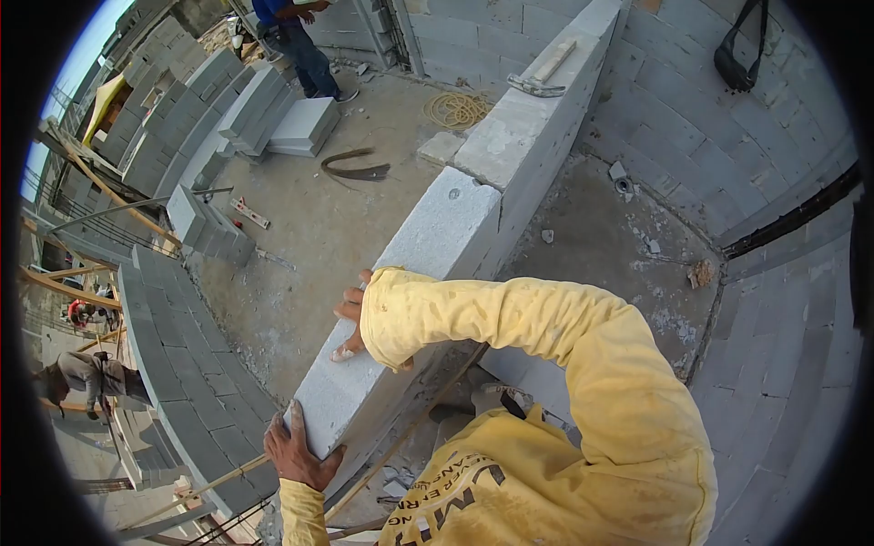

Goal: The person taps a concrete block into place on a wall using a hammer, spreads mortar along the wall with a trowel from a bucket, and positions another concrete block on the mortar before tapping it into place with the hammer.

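Observation:
A long pale-grey lightweight concrete block (414,241) lies along the top of a block wall, its far end meeting the neighbouring block (510,136). My left hand (305,455) grips the near end of it, thumb on one side and fingers spread over the other. Further along, my right hand (352,323) is on the same block, its fingers over the left edge and a dusty yellow sleeve hiding much of the palm. A hammer (544,73) rests on the wall top farther away.
On the floor left of the wall are stacked blocks (305,126), a spirit level (249,213), a coil of rope (457,110) and dark strips (355,169). One person (296,45) stands at the back; another (91,378) bends at left. A black bag (736,59) hangs at right.

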Demonstrator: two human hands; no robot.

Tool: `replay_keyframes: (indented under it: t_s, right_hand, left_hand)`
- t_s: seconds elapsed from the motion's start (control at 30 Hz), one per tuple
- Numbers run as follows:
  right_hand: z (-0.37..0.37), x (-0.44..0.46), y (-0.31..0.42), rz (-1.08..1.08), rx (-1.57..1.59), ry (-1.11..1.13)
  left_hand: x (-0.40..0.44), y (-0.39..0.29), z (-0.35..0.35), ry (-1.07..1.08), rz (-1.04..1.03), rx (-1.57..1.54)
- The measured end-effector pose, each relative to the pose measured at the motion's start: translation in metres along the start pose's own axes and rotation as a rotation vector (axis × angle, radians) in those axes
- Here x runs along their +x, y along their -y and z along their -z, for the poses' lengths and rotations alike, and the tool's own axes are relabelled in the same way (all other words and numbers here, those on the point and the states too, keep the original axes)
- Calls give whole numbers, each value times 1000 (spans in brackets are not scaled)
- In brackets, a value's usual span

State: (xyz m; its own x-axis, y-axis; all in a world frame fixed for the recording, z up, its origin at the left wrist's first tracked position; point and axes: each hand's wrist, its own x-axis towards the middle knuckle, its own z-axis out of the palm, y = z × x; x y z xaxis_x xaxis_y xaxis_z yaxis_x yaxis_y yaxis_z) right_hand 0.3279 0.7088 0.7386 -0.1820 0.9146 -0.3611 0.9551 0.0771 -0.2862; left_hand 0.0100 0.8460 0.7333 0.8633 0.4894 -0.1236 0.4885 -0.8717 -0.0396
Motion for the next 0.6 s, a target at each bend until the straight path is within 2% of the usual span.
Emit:
replay_keyframes:
  t_s: [0.3, 0.43, 0.53, 0.6]
  right_hand:
    - [-7, -5, -7, 79, -89, -102]
    - [-2, -25, -1, 30, -48, -176]
    - [29, -68, -28, -13, 188, -494]
    - [48, -103, -80, -324, 90, -772]
  left_hand:
    - [1, 6, 0, 7, -49, -4]
    - [2, 8, -5, -16, -75, -35]
    - [4, 6, -3, -1, -64, -23]
    - [2, 7, -3, 4, -64, -24]
